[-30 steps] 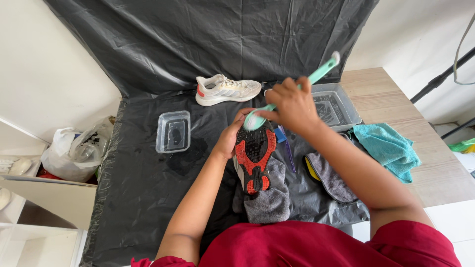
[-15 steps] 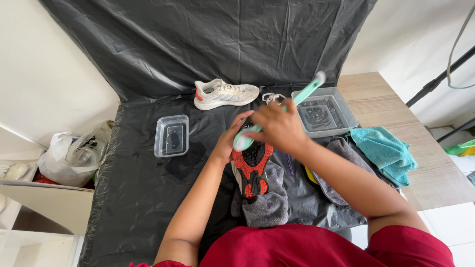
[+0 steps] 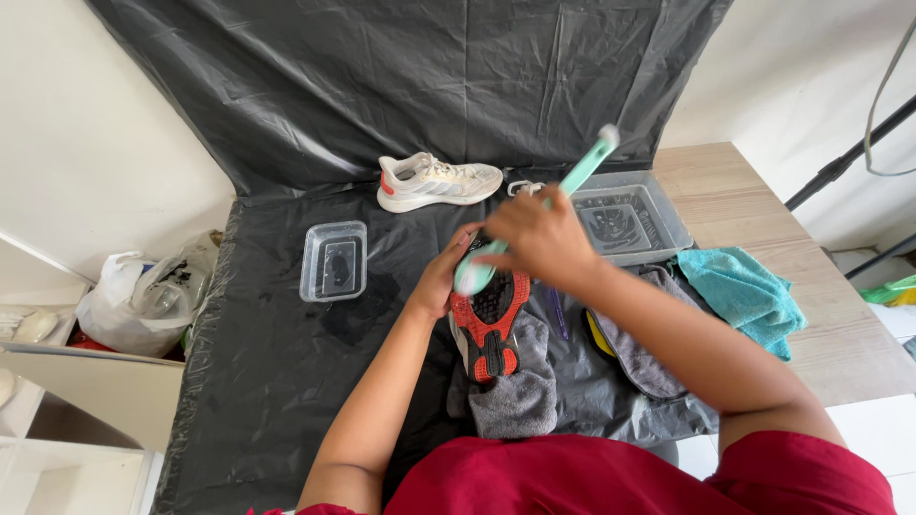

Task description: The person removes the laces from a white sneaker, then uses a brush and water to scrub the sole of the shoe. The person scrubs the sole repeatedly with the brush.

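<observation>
Under our fingers, on black plastic sheeting [image 3: 286,381]: our right hand [image 3: 539,238] is wrapped tight round a mint-green brush [image 3: 572,181], bristle end against the red-and-black sole of a shoe [image 3: 489,324]. Our left hand [image 3: 441,277] grips the shoe's edge. The shoe lies sole-up on a grey cloth [image 3: 515,401]. Beyond our knuckles, a white sneaker [image 3: 437,181].

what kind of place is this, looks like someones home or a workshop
Probably a home room set up for shoe cleaning: a wooden table draped in black plastic sheeting, a water tray, and a white sneaker set aside.
</observation>
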